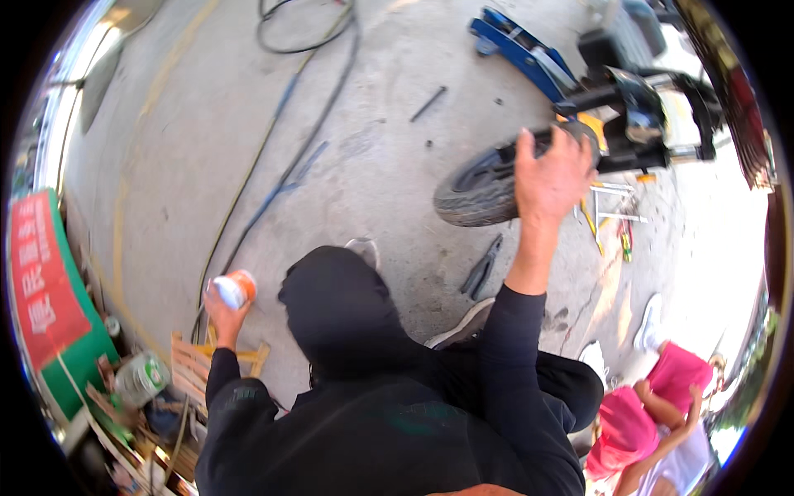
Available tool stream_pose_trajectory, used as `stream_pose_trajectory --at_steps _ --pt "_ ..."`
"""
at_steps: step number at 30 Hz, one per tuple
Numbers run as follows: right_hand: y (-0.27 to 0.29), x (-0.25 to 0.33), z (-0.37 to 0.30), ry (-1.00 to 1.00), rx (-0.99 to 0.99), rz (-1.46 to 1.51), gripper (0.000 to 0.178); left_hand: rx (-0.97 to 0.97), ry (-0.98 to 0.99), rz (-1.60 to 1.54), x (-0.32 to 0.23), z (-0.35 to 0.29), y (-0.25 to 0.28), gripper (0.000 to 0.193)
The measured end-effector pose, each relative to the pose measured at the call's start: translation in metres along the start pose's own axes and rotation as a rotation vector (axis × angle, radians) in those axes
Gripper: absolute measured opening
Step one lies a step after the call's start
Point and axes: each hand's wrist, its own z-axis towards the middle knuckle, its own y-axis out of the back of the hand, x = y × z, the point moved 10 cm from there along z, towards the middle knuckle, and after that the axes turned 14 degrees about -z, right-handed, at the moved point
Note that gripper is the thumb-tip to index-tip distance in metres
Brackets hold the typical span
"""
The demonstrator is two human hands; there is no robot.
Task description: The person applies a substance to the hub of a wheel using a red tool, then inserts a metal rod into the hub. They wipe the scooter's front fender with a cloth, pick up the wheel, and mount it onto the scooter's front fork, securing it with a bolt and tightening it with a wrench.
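My left hand [223, 316], out at the left above the concrete, is closed round a small white-and-orange tub [236, 288]. On the right, my right hand [556, 178] lies over a black-tyred wheel [475, 197], with its fingers bent across the tyre. This wheel sits by the black fork [608, 97] of a two-wheeled vehicle, and my hand hides part of it. Between my foot and the wheel lie black-handled pliers [482, 267]. A screwdriver [626, 241] with a coloured handle rests farther right.
A blue floor jack [523, 51] stands behind the wheel. Hoses [283, 112] cross the floor at left, and a dark rod [428, 104] lies in the middle. A wooden stool [188, 368] and plastic bottle [142, 376] are lower left. Someone in pink [620, 426] is lower right.
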Motion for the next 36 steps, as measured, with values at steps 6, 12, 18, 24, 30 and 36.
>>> stream_pose_trajectory --at_steps 6,12,18,24,30,36 --pt "0.004 -0.009 -0.007 -0.122 -0.013 0.107 0.043 0.509 0.334 0.007 -0.011 0.117 0.037 0.090" --pt "0.011 0.009 0.002 -0.228 0.100 0.107 0.037 0.532 -0.947 -0.471 -0.600 0.174 0.142 0.073" --pt "-0.015 -0.024 0.017 -0.368 0.063 0.356 0.032 0.930 -1.063 -0.642 -0.729 0.033 0.039 0.104" --pt "-0.030 -0.099 -0.026 -0.843 -0.134 0.954 0.029 0.980 -0.893 -0.681 -0.725 0.021 -0.030 0.087" --pt "-0.197 -0.195 -0.169 -1.560 -0.053 0.675 0.045 1.022 -0.950 -0.726 -0.750 0.029 -0.018 0.077" --pt "-0.280 -0.240 -0.091 -1.143 0.175 0.481 0.072 0.804 -0.977 -0.796 -0.787 0.064 -0.008 0.067"
